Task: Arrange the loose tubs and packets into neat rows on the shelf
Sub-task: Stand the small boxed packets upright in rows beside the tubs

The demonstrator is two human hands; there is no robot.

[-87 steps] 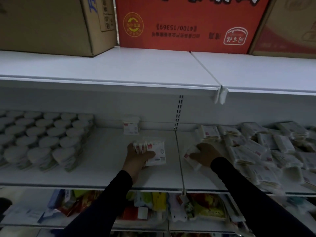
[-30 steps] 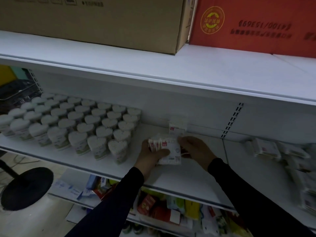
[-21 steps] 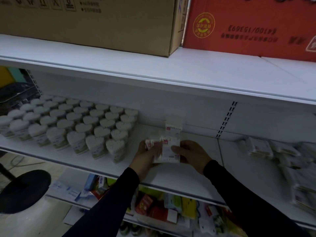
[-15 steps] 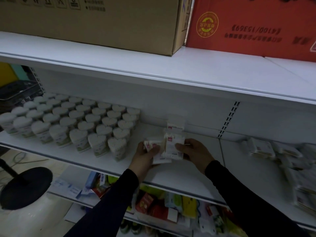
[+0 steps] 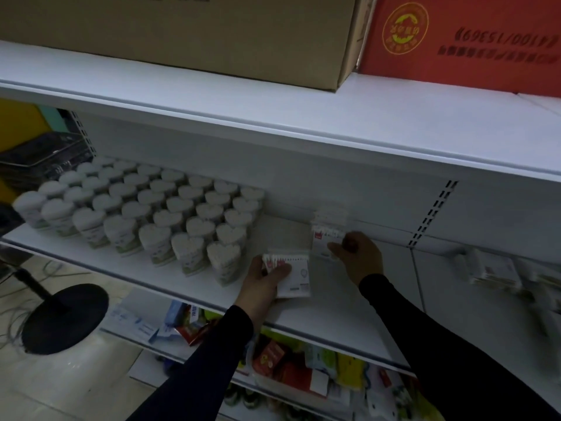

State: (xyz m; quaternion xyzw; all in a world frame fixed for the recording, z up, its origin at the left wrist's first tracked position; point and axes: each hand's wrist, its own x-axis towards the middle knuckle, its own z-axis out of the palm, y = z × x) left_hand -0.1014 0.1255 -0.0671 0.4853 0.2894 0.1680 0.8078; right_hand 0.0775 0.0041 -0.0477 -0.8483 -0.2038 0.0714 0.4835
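A shop aisle. White metal shelving (image 5: 273,141) with slotted uprights holds rows of identical heart-shaped tubs (image 5: 170,208), with colourful packaged goods (image 5: 303,366) on the shelf below. Large cardboard cartons (image 5: 212,34), one red (image 5: 455,41), are stored on top.

My left hand (image 5: 263,284) and right hand (image 5: 359,259) were bare, both arms wore long black sleeves (image 5: 209,360), snug to the wrists.
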